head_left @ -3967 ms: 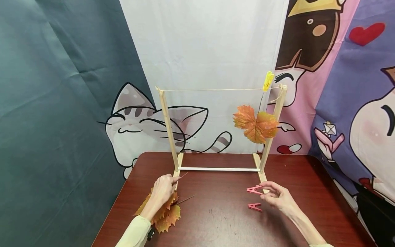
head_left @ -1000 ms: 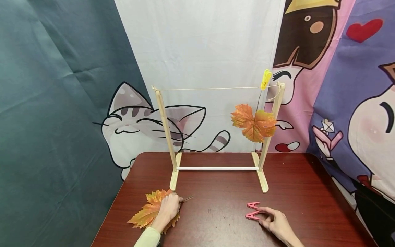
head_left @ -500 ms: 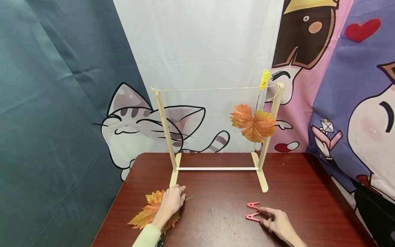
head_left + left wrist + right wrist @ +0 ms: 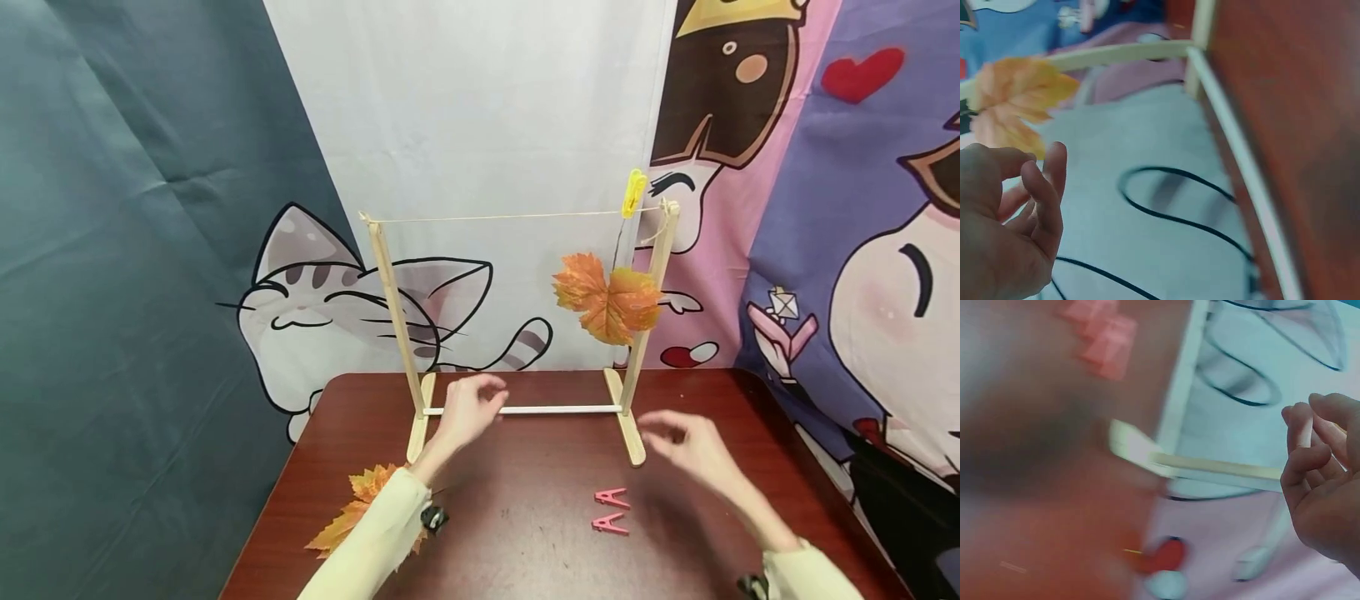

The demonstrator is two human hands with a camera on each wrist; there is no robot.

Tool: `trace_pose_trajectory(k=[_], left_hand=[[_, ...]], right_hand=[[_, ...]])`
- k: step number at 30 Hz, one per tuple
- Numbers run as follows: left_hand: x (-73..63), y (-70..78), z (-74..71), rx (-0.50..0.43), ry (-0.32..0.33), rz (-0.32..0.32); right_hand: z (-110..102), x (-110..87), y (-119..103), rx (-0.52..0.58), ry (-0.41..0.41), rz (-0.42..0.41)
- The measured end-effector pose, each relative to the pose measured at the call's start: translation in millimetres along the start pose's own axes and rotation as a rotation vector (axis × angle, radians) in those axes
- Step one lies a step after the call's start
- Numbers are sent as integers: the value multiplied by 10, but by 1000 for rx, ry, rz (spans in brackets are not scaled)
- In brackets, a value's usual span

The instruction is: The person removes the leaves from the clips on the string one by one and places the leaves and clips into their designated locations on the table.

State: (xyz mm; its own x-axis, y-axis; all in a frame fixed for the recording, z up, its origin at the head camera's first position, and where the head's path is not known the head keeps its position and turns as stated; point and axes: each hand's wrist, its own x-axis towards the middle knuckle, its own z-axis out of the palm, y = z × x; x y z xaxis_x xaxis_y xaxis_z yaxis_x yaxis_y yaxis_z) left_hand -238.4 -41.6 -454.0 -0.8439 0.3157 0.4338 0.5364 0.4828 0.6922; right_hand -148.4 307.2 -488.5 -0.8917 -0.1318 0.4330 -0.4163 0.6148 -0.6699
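Note:
My left hand (image 4: pixel 471 410) is raised in front of the wooden frame's left post (image 4: pixel 396 325), its fingers loosely bent and holding nothing. To the right, my right hand (image 4: pixel 693 446) hovers near the foot of the right post (image 4: pixel 639 375), also without anything in its loosely curled fingers. Two pink clothespins (image 4: pixel 602 524) lie side by side on the table below it. An orange maple leaf (image 4: pixel 609 304) hangs by its stem from a yellow clothespin (image 4: pixel 633 193) clipped on the string (image 4: pixel 487 218). More leaves (image 4: pixel 352 521) lie at the left, partly hidden by my left sleeve.
A white bar (image 4: pixel 558 409) joins the frame's two sides near the table's far end. The dark red table (image 4: pixel 525 533) reaches back to a cartoon-printed cloth (image 4: pixel 480 108). Dark watch-like bands (image 4: pixel 433 518) sit on the wrists.
Both hands have risen and moved forward, the left away from the leaves on the table, the right away from the pink clothespins. Earlier the right hand held one pink clothespin, now laid beside the other.

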Motion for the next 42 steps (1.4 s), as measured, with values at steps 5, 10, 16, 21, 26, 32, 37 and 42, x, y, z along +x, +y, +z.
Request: trace_pose_trajectory(k=[5, 10, 16, 21, 26, 32, 37, 42], left_hand=[[422, 385, -3, -225, 7, -67], [745, 686, -2, -338, 25, -74], [999, 929, 26, -415, 38, -85], [1176, 1069, 64, -429, 63, -75], [1330, 1173, 111, -401, 79, -42], [1474, 1272, 199, -402, 92, -19], [1554, 1325, 271, -410, 93, -26], [1627, 1364, 322, -386, 107, -23]], right_hand=[[-434, 559, -344, 47, 32, -14], [-805, 986, -614, 113, 118, -54], [-1170, 1350, -886, 218, 241, -50], [-1354, 1606, -1081, 202, 283, -66], [-1431, 1801, -1179, 169, 278, -58], [-1451, 1966, -1264, 164, 254, -30], [-1463, 2075, -1375, 141, 211, -31], [-1518, 2168, -1455, 140, 168, -27]])
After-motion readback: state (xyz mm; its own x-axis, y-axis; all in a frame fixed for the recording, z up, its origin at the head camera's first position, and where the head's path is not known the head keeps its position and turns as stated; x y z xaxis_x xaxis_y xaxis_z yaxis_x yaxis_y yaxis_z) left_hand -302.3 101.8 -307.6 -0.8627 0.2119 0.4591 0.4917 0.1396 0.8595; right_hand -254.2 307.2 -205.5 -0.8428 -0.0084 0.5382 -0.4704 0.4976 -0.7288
